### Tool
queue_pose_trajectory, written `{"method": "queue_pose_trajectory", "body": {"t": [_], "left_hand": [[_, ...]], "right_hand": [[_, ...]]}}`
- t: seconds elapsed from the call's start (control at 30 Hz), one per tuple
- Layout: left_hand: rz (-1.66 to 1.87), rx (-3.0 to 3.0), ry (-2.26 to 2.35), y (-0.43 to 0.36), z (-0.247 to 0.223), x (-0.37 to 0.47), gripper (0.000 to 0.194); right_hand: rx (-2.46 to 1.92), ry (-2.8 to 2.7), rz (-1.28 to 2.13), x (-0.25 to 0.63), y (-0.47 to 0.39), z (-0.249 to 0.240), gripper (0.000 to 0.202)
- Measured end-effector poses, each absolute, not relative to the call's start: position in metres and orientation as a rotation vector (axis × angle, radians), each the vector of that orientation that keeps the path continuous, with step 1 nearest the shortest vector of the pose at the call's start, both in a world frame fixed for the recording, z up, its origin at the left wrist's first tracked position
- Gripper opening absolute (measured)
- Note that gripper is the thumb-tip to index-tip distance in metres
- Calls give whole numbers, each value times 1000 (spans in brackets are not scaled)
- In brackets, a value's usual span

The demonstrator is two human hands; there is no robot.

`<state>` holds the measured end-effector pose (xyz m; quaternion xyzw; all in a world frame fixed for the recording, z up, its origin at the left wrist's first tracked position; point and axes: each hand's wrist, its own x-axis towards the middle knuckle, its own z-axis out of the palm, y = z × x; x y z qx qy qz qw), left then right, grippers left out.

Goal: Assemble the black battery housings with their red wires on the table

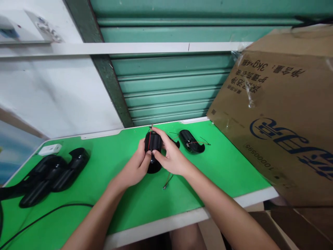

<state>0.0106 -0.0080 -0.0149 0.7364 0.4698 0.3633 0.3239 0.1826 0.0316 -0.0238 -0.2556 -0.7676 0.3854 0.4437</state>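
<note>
Both my hands are closed around a black plastic housing [155, 141] over the middle of the green tabletop. My left hand [136, 166] grips its left side, and my right hand [173, 154] holds the right side, with both thumbs meeting on its near face. A thin red wire runs up the housing to a small tip above it. Partly hidden behind my right hand lies another black part [177, 142]. Below that hand, thin wires with a small end piece [164, 187] rest on the green surface. Further right sits a similar black housing [189, 139] with red and black wires.
Several glossy black housings [58, 170] lie on the left of the table [187, 194], near a white plastic piece [50, 149]. A black cable [59, 207] crosses the front left. A large cardboard box [260, 114] stands at the right; a green shutter [171, 80] is behind.
</note>
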Motion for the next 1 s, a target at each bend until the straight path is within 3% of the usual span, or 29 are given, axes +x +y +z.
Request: {"method": "queue_pose_trajectory", "body": {"t": [0.53, 0.87, 1.0], "left_hand": [[958, 1913, 1223, -9, -18, 13, 49], [996, 1674, 1198, -5, -7, 10, 48], [1040, 1699, 1277, 4, -8, -5, 52]], "right_hand": [[-700, -1825, 991, 176, 28, -26, 67], [-702, -1816, 1127, 183, 30, -12, 75], [-851, -1712, 846, 207, 47, -2, 61]]}}
